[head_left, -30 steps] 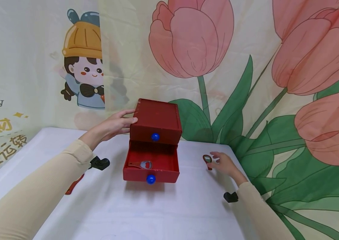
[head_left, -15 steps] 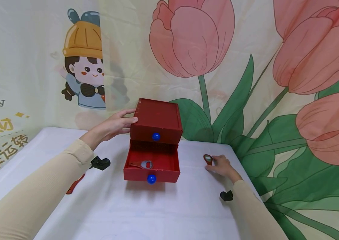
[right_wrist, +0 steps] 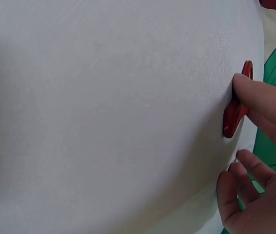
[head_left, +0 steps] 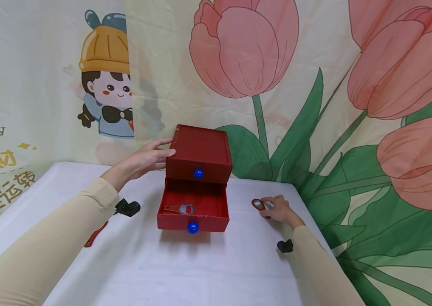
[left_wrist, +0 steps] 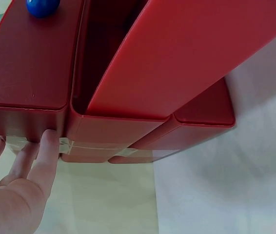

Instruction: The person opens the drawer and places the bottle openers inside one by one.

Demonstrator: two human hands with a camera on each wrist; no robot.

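Note:
A red two-drawer box (head_left: pixel 202 146) stands on the table, its lower drawer (head_left: pixel 208 199) pulled out. In that drawer lies a bottle opener (head_left: pixel 186 209) with a metal ring head. My left hand (head_left: pixel 148 159) rests against the box's left side; in the left wrist view its fingertips (left_wrist: pixel 50 139) touch the upper section's side. To the right of the box, my right hand (head_left: pixel 278 209) pinches a red bottle opener (head_left: pixel 258 204) between thumb and fingers, low over the tabletop. Part of its handle is hidden by the hand.
Another red-handled item (head_left: pixel 95 236) lies at the left, partly covered by the left sleeve. Blue knobs (head_left: pixel 193 228) stick out from the drawer fronts. The white table (head_left: pixel 238 263) meets a printed curtain (head_left: pixel 334 42) at the back.
My right hand has closed its fingers on the red bottle opener and shifted it slightly left, turning its head leftward. The left hand, box and drawer have not moved.

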